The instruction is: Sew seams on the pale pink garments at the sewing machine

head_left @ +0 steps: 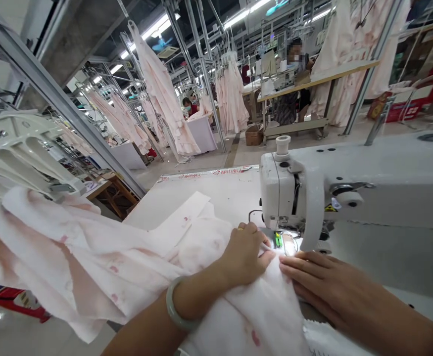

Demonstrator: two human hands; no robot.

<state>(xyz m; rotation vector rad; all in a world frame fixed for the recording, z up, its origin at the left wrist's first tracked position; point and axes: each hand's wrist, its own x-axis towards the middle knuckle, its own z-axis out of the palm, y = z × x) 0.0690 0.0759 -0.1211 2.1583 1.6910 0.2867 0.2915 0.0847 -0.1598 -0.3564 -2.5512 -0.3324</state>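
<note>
A pale pink printed garment (101, 262) lies across the white sewing table (216, 193) and runs under the head of a white sewing machine (312, 193). My left hand (244, 254), with a pale green bangle on the wrist, rests curled on the cloth just left of the lit needle area (285, 242). My right hand (323, 284) lies flat on the cloth just below and right of the needle, fingers stretched out and pressed together. Both hands press the fabric down at the presser foot.
Rows of pink garments (164, 94) hang from overhead rails. Other people sit at sewing tables (312, 81) across the aisle. A metal frame post (64, 109) slants along the left. A cardboard box (254, 134) stands on the floor.
</note>
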